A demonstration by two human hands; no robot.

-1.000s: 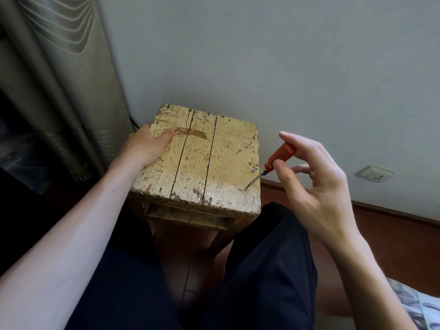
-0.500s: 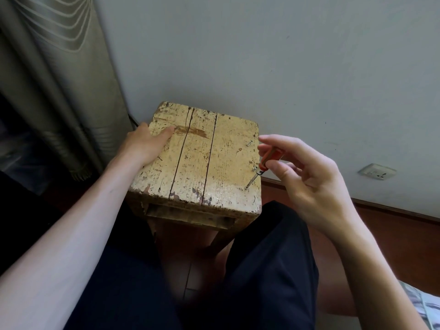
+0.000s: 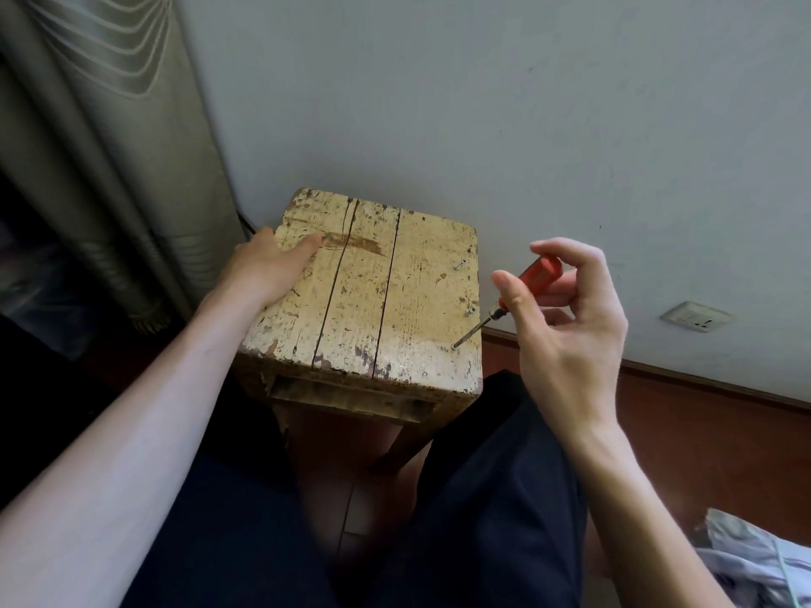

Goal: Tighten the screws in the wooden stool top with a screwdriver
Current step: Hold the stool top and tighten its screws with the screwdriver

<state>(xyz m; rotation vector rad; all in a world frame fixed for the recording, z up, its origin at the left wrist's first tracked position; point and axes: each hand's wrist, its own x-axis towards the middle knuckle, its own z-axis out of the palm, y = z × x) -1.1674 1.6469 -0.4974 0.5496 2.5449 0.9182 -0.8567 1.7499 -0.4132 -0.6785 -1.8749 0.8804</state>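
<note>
i note the stool top (image 3: 373,296) is rough planked wood, its pale paint worn, chipped and matt, cracked along the grain. the screws (image 3: 471,311) near its right edge look like bright metal. the screwdriver (image 3: 518,291) has a glossy red plastic handle and a thin metal shaft. far wall (image 3: 526,125) is matt painted; left curtain (image 3: 87,147) is ribbed cloth with a slight sheen; floor (image 3: 702,454) is smooth reddish wood.

A grey-green curtain (image 3: 101,160) hung left of the pale wall (image 3: 482,103). A white socket (image 3: 697,316) sat low on that wall, above the reddish floor (image 3: 702,441).
</note>
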